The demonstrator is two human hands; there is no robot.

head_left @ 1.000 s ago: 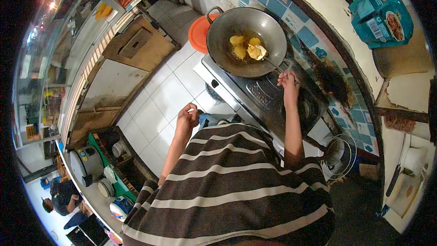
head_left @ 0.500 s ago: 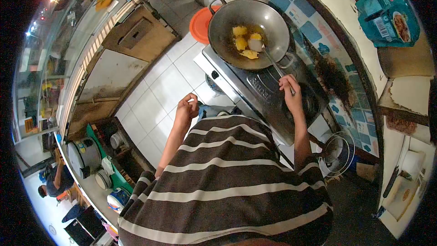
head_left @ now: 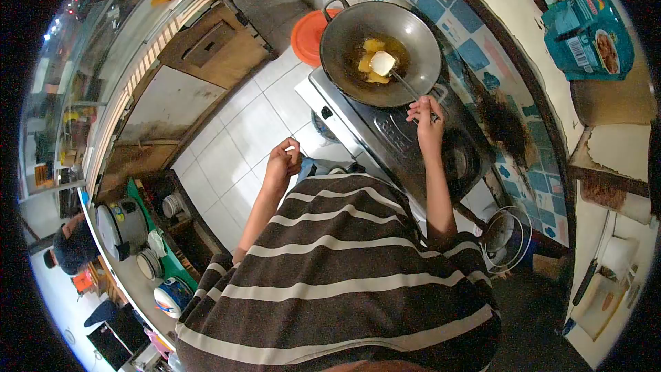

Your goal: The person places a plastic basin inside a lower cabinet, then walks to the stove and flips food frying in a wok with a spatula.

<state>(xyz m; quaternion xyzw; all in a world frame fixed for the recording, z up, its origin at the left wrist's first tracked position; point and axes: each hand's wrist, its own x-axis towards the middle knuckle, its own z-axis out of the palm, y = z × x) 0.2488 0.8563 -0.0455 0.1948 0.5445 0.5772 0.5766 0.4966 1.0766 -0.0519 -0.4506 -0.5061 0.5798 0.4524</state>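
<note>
My right hand (head_left: 427,116) grips the thin handle of a metal spatula (head_left: 403,84). The spatula's pale, rounded blade is inside a big two-handled wok (head_left: 420,41), over pieces of yellow-golden food (head_left: 374,45) lying in oil. Part of the food is hidden under the blade. The wok sits on the far burner of a black and silver gas stove (head_left: 392,127). My left hand (head_left: 282,160) hangs in the air left of the stove, its fingers curled in with nothing in them.
An orange round lid or basin (head_left: 308,36) is beside the wok. A tiled wall (head_left: 475,55) runs along the stove's right side. On the right ledge lies a teal food pouch (head_left: 589,34). At lower left are a rice cooker (head_left: 122,229) and a person (head_left: 74,246) in dark clothes.
My right hand has moved up and left with the spatula, and the blade has turned and shifted over the food. The left hand stays nearly still. The background person has shifted.
</note>
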